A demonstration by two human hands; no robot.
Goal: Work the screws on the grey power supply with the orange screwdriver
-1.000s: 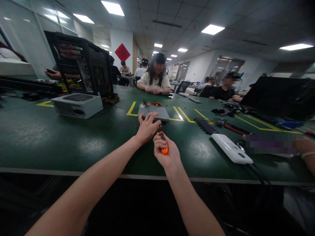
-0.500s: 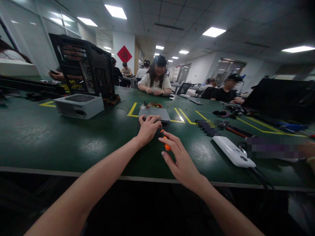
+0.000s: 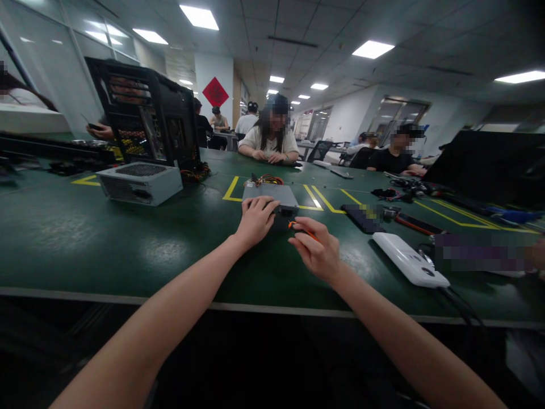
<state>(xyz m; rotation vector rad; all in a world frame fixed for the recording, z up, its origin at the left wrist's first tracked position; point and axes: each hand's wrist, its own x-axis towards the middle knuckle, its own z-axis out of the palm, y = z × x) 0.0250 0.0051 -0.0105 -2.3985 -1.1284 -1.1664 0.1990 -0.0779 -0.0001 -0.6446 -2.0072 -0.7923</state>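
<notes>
A flat grey computer power supply (image 3: 272, 192) lies on the green table in front of me, its bundle of coloured cables at the far side. My left hand (image 3: 256, 221) is on its near left edge, fingers bent over the top and the thumb hidden, holding it. Just right of it, my right hand (image 3: 317, 250) pinches a screwdriver (image 3: 307, 232) with an orange handle. Most of the screwdriver is hidden by the fingers, and it is apart from the power supply. Its tip is too small to make out.
A second, larger power supply (image 3: 140, 184) stands left, before an open black computer case (image 3: 145, 113). To the right lie a dark phone-like slab (image 3: 361, 218), a white device (image 3: 409, 261) with a cable, and assorted cables. A person (image 3: 270, 136) sits across the table (image 3: 106, 255).
My right hand has closed around the screwdriver and drawn it back to the right, away from the power supply. My left hand stays on the power supply, its fingers slightly shifted.
</notes>
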